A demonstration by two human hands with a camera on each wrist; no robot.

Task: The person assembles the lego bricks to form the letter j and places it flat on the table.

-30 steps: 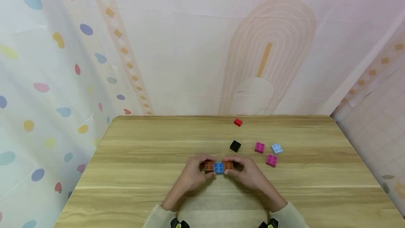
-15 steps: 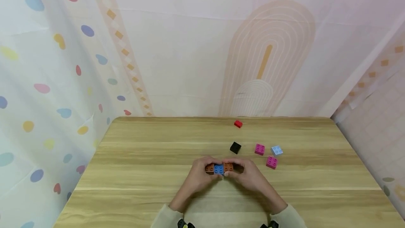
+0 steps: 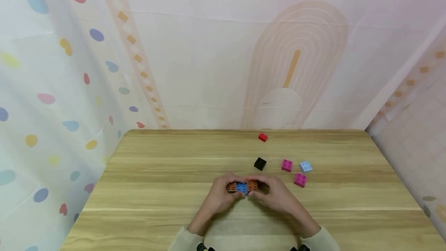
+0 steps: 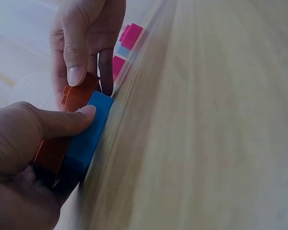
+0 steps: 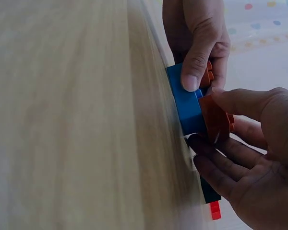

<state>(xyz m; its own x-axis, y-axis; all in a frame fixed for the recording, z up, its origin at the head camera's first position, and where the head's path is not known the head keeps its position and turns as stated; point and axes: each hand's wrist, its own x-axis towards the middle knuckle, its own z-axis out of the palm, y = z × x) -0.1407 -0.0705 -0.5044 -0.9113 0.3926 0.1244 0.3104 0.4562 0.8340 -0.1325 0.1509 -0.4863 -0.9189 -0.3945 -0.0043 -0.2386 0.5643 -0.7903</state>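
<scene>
A long blue building brick (image 3: 242, 188) lies low over the wooden table, its studs showing between two brown bricks on its top. My left hand (image 3: 220, 196) wraps the left end, around the left brown brick (image 3: 231, 186), with its thumb pressed to the blue brick's near side (image 4: 89, 139). With thumb and fingers, my right hand (image 3: 277, 193) pinches the right brown brick (image 5: 215, 117) at the other end. Both hands' fingertips nearly meet in the middle. Part of the left brown brick is hidden behind the left thumb in the left wrist view.
Beyond the hands on the table (image 3: 156, 165) lie a black brick (image 3: 259, 164) and a small red brick (image 3: 263, 137) near the back edge. To the right are two magenta bricks, one nearer (image 3: 300, 179) and one farther (image 3: 287, 165), and a light blue brick (image 3: 306, 166).
My left hand has slid right along the bricks, its thumb and fingers now closer to the middle and to the right hand. The right hand keeps its grip in nearly the same place.
</scene>
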